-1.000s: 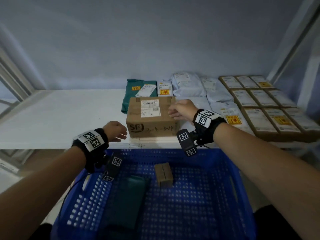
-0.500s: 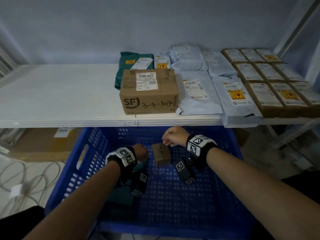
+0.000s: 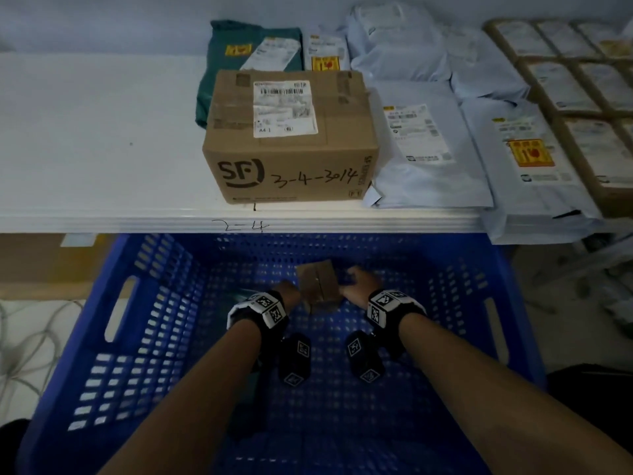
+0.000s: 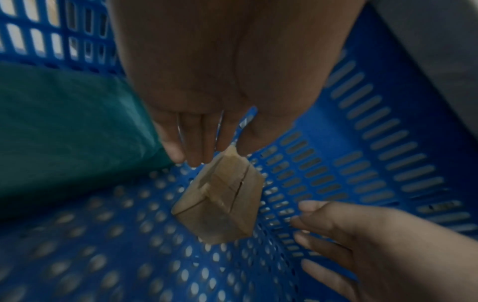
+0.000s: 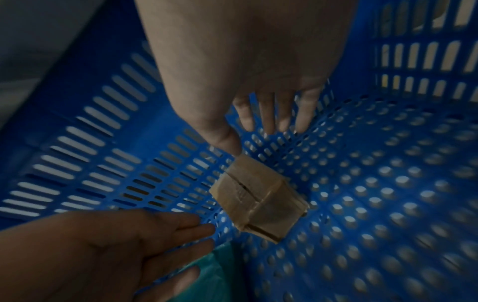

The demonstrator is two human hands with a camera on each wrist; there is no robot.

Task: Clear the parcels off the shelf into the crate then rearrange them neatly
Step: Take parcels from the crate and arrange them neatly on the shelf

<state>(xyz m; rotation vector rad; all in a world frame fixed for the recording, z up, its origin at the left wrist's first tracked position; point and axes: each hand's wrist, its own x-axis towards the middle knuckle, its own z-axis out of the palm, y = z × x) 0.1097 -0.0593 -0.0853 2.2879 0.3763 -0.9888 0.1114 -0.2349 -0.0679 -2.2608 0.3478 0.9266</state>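
Note:
A small taped cardboard box [image 3: 318, 284] stands on the floor of the blue crate [image 3: 144, 337], near its far wall. My left hand [image 3: 287, 296] is at the box's left and my right hand [image 3: 356, 286] at its right. In the left wrist view the left hand [image 4: 214, 143] has straight fingers, their tips at the upper corner of the box [image 4: 222, 204]. In the right wrist view the right hand [image 5: 248, 122] is spread, its thumb tip touching the box [image 5: 258, 200]. A green parcel [image 4: 64, 126] lies in the crate's left part, largely hidden under my left arm.
On the white shelf [image 3: 85, 132] above the crate stand a large SF cardboard box [image 3: 291, 138], a green mailer [image 3: 246, 53], several pale grey mailer bags [image 3: 424, 145] and rows of flat brown parcels [image 3: 582, 97]. Cables lie on the floor at the left.
Both hands left the SF box on the shelf and came down into the crate. They now sit on either side of the small box, fingers straightened.

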